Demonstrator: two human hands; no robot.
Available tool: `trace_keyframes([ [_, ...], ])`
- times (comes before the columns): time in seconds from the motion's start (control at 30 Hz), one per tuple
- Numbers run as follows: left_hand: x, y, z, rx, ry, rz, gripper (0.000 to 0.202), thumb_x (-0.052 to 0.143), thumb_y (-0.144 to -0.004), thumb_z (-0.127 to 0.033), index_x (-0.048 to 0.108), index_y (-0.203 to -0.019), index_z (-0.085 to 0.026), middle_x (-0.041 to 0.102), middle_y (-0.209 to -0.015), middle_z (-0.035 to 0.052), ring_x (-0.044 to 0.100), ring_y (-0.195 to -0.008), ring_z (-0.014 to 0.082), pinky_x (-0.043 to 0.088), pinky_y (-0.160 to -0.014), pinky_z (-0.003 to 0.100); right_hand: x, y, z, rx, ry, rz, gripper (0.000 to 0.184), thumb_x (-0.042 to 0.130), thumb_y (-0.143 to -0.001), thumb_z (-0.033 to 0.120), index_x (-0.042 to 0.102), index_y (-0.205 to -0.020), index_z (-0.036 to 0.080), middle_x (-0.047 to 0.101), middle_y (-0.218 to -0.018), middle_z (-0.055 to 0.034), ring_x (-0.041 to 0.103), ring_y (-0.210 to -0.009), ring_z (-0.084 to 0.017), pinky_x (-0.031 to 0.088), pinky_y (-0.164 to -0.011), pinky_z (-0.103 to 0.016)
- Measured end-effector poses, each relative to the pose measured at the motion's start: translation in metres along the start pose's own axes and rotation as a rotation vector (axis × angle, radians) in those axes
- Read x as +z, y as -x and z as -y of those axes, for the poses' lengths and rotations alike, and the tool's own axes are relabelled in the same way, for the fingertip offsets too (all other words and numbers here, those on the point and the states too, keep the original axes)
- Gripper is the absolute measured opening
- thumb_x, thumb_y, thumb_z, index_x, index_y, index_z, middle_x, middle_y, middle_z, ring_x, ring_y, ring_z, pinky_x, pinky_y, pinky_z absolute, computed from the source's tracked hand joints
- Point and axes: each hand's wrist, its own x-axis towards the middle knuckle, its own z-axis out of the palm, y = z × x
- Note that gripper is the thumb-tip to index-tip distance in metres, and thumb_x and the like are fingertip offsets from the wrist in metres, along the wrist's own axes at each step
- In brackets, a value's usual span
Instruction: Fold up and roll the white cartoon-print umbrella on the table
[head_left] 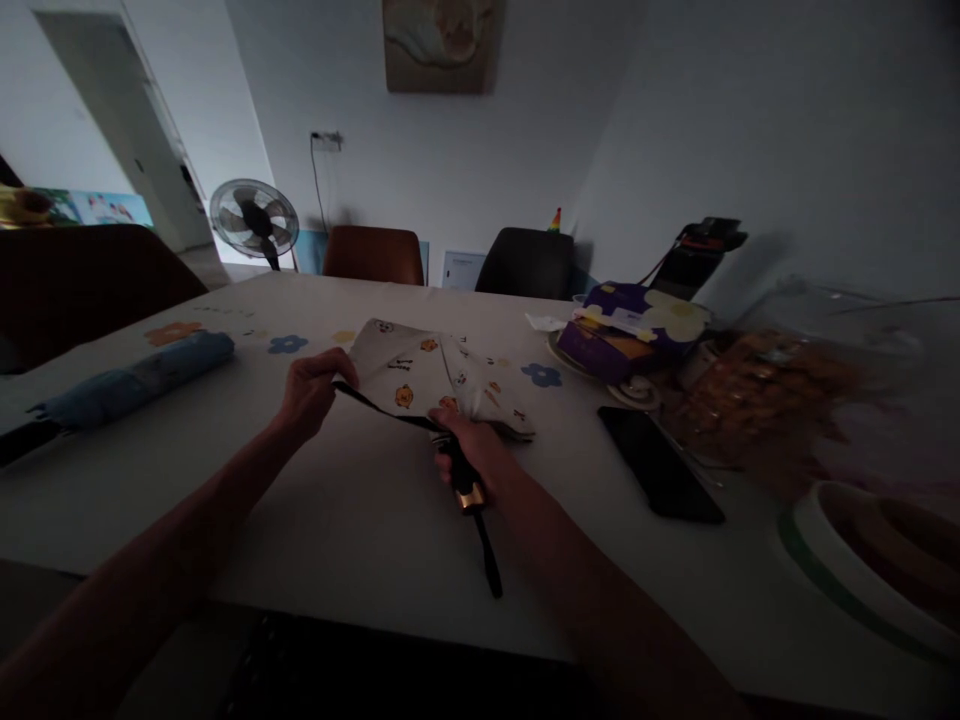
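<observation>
A pale folding umbrella printed with small cartoon faces lies half spread over the table, its canopy loose and fanned out. With my left hand I pinch the canopy's left edge, where a dark trim runs along the border. My right hand is wrapped round the black handle and the gathered cloth at its top. A gold band and a black wrist strap show below that grip. To the left rests a second umbrella, blue, folded up, its black handle toward the left edge.
On the right lie a black phone, a purple tissue pack, a clear bag of brown snacks and a white bowl with a green band. Chairs and a fan stand beyond the white table.
</observation>
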Motion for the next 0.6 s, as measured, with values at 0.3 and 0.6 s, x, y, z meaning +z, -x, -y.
trace_keyframes([
  [0.3,0.001,-0.015,0.031,-0.333,-0.298,0.068,0.030,0.041,-0.059,-0.014,0.069,-0.070,-0.019,0.066,-0.067,0.0020,0.059,-0.066,0.0154,0.045,-0.066,0.026,-0.002,0.002,0.004,-0.079,0.167,-0.103,0.021,0.059,-0.074,0.028,0.048,-0.060,0.016,0.048,-0.038,0.0019,0.043,-0.027,-0.010,0.036,-0.027,-0.020],
  [0.6,0.037,-0.054,0.020,-0.261,-0.495,-0.170,0.036,0.047,-0.079,-0.045,0.059,-0.094,-0.014,0.060,-0.105,0.0160,0.054,-0.099,0.0276,0.039,-0.085,0.040,0.005,0.009,-0.001,-0.070,0.201,0.011,0.022,0.059,-0.074,0.029,0.049,-0.060,0.017,0.047,-0.036,0.0018,0.042,-0.027,-0.010,0.036,-0.027,-0.020],
])
